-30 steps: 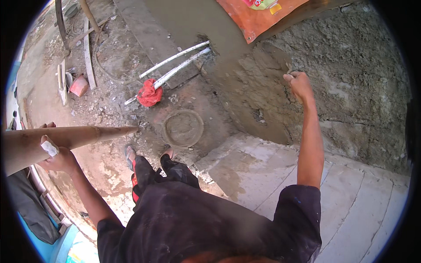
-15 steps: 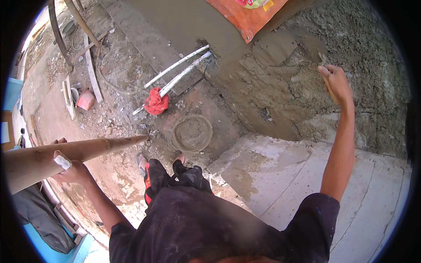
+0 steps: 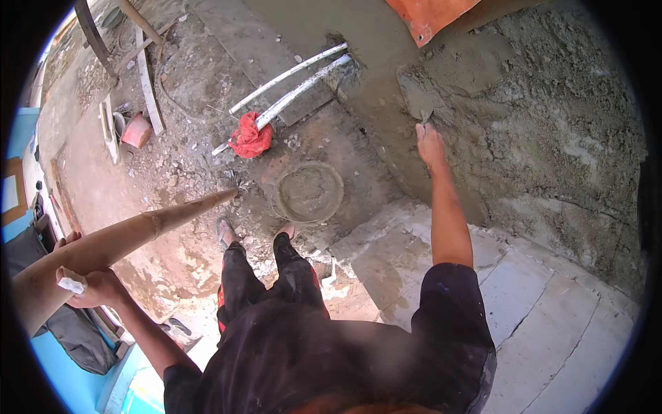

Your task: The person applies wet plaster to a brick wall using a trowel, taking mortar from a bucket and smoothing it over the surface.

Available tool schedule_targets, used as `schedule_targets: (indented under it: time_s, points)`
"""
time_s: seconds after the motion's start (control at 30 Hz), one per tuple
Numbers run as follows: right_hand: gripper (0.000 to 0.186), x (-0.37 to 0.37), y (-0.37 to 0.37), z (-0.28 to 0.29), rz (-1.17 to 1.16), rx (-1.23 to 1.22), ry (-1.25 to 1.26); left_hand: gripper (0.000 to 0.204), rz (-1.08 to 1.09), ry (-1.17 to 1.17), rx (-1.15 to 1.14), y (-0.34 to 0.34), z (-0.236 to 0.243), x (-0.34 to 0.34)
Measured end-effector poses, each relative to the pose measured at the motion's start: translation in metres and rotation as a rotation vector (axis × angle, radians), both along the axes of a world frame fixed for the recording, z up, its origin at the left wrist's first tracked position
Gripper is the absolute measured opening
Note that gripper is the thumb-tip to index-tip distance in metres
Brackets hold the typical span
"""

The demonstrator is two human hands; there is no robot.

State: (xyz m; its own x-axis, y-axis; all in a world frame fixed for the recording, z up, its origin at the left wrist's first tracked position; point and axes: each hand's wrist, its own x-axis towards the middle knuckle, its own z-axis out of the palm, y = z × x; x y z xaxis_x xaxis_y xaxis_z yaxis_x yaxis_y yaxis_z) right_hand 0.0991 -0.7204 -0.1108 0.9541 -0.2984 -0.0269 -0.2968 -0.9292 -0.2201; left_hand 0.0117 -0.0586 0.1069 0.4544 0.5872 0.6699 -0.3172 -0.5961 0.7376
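Note:
My left hand (image 3: 95,284) is closed round a thick bamboo pole (image 3: 148,226) that slants down toward the ground by my feet. A small white piece (image 3: 72,281) shows at its thumb; whether it is a wrapping or something held I cannot tell. Stretched out ahead, my right hand (image 3: 431,145) grips a trowel (image 3: 416,94) by its handle. The trowel's blade, coated in grey mortar, lies against the wet mortar surface (image 3: 476,90). Below, near my feet, stands a round bucket (image 3: 310,193) with grey mortar in it.
Two white pipes (image 3: 289,77) stick out left of the mortar, a red plastic bag (image 3: 251,136) tied round one. An orange sheet (image 3: 431,17) hangs at the top. White slabs (image 3: 524,293) lie right of me. Wooden strips (image 3: 148,93) and rubble litter the left ground.
My right hand with the trowel has swept left across the mortar, from the rough right part to near the pipes. My left hand stays on the pole. The view has shifted slightly.

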Motion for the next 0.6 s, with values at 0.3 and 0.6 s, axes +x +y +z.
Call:
schedule_targets:
  time_s: [0.3, 0.6]
  points:
    - [0.037, -0.004, 0.019, 0.068, -0.014, -0.319, 0.22, 0.05, 0.023, -0.018, -0.035, -0.006, -0.003, 0.007]
    - [0.037, -0.011, 0.032, 0.127, -0.148, -0.215, 0.023, 0.054, 0.055, 0.033, -0.007, -0.007, 0.002, 0.005]
